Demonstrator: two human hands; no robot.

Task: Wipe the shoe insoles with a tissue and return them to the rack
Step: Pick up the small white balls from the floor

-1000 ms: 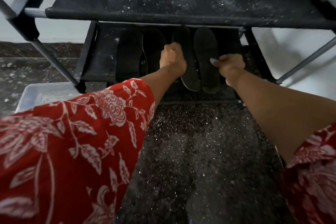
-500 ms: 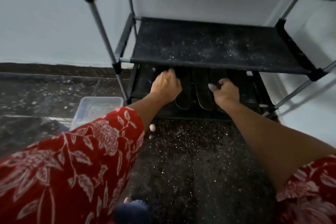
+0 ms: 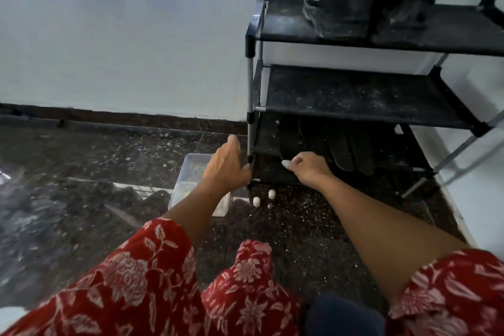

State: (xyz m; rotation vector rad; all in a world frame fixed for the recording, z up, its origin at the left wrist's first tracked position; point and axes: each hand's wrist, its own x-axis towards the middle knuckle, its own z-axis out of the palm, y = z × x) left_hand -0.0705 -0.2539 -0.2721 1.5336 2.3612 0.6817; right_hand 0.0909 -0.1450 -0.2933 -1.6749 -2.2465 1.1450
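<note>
Lying lengthwise on the black rack's bottom shelf [image 3: 392, 161], the dark flat insoles [image 3: 343, 150] sit just beyond the loosely curled, empty right hand [image 3: 308, 168]; left hand [image 3: 225, 165] open, farther.

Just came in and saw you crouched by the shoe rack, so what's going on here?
A person in red floral sleeves is at the rack. Dark insoles lie on its bottom shelf. The left hand is open beside the rack's post; the right hand, loosely curled, holds nothing at the shelf's front edge. Black sneakers sit on top.
</note>
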